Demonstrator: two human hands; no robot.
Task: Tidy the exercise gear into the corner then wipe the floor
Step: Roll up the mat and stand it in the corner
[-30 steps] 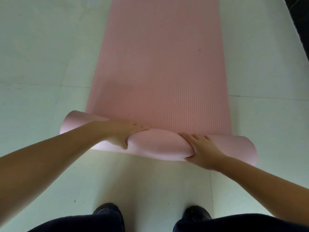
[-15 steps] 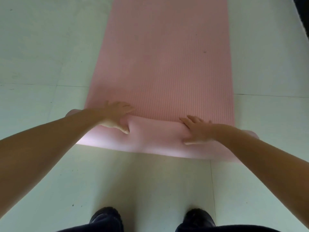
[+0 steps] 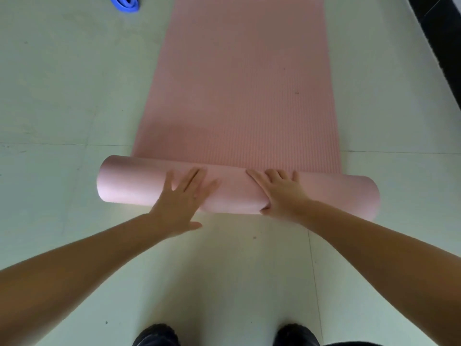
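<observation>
mat [image 3: 239, 91]: pink exercise mat, lying on the pale floor [image 3: 62, 96]; near end is coiling into a roll [image 3: 237, 189], rest is running flat away from the person.
left fingers [image 3: 189, 181]: lying straight and spread on top of the roll, palm down, gripping nothing.
left hand [image 3: 180, 203]: sitting on the roll left of its middle, thumb hanging off the near side just above the floor.
right fingers [image 3: 274, 177]: resting flat over the roll's crest, tips reaching the seam where roll meets flat mat.
right hand [image 3: 282, 196]: pressing right of the roll's middle, thumb tucking under the near side; can't tell how hard it's clamping.
roll shape: both ends sticking out wider than the flat mat, left end more; reading this as telescoping or a loose coil.
step in hand: rolling the mat up, looks early, most of it not yet rolled.
doing it well: keeping both palms pushing evenly away, hands symmetric about the roll's middle, pulling back slightly each turn to tighten, nudging the ends in line with the mat edges before drift is building up.
blue item [image 3: 124, 3]: sitting on the floor well left of the mat's far part, cut off by the frame; can't tell what it is.
shoes [image 3: 157, 335]: dark, standing on the near side of the roll.
</observation>
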